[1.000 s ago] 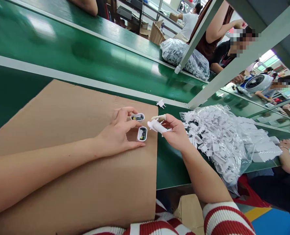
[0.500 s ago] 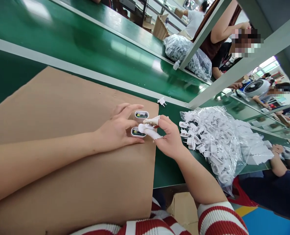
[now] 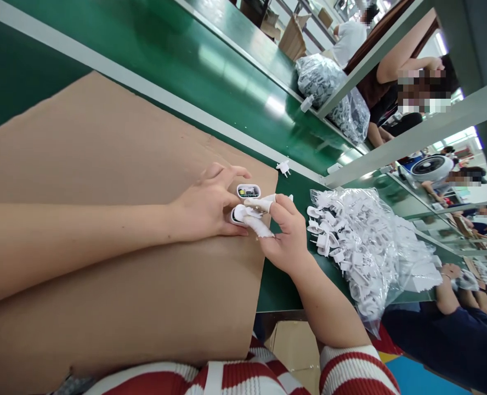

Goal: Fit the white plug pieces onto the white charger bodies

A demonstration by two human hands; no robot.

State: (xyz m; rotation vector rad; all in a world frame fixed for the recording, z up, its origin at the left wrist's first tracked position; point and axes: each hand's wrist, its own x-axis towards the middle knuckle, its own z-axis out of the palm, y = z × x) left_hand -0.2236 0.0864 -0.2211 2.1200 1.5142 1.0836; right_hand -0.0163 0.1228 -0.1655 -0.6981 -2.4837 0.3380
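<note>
Two white oval housings stand on brown cardboard [image 3: 177, 285]. The farther housing [image 3: 248, 191] is open on top and shows a circuit board with a yellow part. Around the nearer housing [image 3: 237, 215], my left hand [image 3: 213, 206] has its thumb and fingers closed, gripping its sides. My right hand [image 3: 282, 225], with white covers on thumb and index finger, pinches a small white plug piece [image 3: 254, 211] over the nearer housing's opening. The covered fingertips partly hide that piece. A loose white plug piece [image 3: 283, 168] lies beyond the cardboard's right corner.
To the right, a clear plastic bag [image 3: 358, 241] spills many white plug pieces on the green table [image 3: 280, 288]. Another filled bag [image 3: 321, 82] lies across the bench. A metal post [image 3: 416, 131] slants at upper right. Other people sit or stand beyond and at right.
The view has shifted and tilted. The white piece in my right hand now covers more of the nearer housing's opening; its circuit board hardly shows. My left hand keeps its grip.
</note>
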